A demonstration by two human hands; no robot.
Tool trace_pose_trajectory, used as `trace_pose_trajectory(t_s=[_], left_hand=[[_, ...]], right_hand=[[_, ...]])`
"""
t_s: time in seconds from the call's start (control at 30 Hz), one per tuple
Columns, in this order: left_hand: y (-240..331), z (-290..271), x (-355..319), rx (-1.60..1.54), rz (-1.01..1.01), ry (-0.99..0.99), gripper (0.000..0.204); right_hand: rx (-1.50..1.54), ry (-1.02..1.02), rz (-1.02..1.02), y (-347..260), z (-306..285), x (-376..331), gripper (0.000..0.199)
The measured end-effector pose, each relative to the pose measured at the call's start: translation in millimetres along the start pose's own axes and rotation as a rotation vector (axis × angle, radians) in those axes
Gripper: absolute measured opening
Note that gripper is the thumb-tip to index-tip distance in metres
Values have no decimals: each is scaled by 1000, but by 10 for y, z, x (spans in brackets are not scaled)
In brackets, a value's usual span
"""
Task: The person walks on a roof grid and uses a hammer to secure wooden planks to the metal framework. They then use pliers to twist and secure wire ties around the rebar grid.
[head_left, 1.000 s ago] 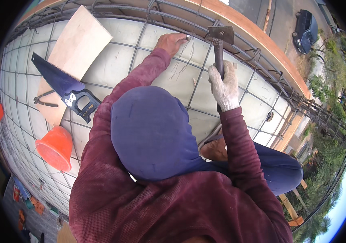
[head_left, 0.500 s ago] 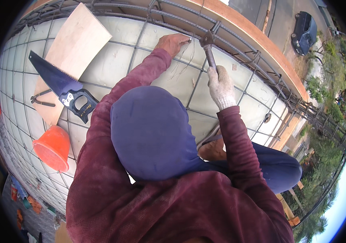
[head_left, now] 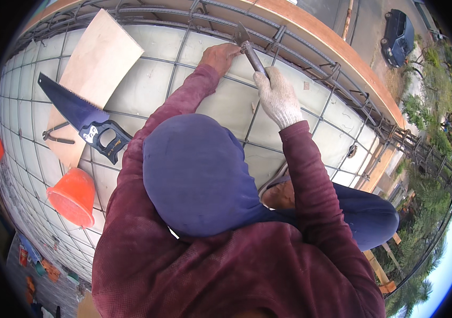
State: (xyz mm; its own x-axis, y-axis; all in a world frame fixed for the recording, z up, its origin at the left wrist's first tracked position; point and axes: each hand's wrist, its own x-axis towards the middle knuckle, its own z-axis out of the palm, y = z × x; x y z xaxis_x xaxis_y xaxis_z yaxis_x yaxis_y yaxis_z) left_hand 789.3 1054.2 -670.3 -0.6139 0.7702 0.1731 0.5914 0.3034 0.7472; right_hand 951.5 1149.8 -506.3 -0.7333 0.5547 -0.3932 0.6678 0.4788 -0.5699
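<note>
Gripping the hammer by its handle, the right hand is wearing a pale knitted glove and keeping its fingers wrapped tight around the shaft. From that hand, the hammer's long axis is slanting forward and leftward, so its head is sitting just beside the fingertips of the bare left hand. The left hand is lying nearer the hammer's head, while the right is holding the far end of the shaft. Its fingers are bending together and pointing rightward toward the metal; whether they are pinching anything cannot be told, since the tips are partly hidden.

Directly ahead of both hands, the reinforcing-bar cage is running along a timber board. Beneath them, steel mesh is spreading across pale panels. Well to the left of the left hand, a plywood sheet is lying under a handsaw and a pair of pincers, with an orange bucket tilting farther back toward the person.
</note>
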Motion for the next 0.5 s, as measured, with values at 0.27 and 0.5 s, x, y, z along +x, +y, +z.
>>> trace_pose_trajectory(t_s=[0.27,0.5], left_hand=[[32,-21,22,-52,28,25,12],[83,-53,25,-59,-40,-1,12]], right_hand=[[312,97,240,427,177,-359,41],[464,229,69,471,164,-363,35]])
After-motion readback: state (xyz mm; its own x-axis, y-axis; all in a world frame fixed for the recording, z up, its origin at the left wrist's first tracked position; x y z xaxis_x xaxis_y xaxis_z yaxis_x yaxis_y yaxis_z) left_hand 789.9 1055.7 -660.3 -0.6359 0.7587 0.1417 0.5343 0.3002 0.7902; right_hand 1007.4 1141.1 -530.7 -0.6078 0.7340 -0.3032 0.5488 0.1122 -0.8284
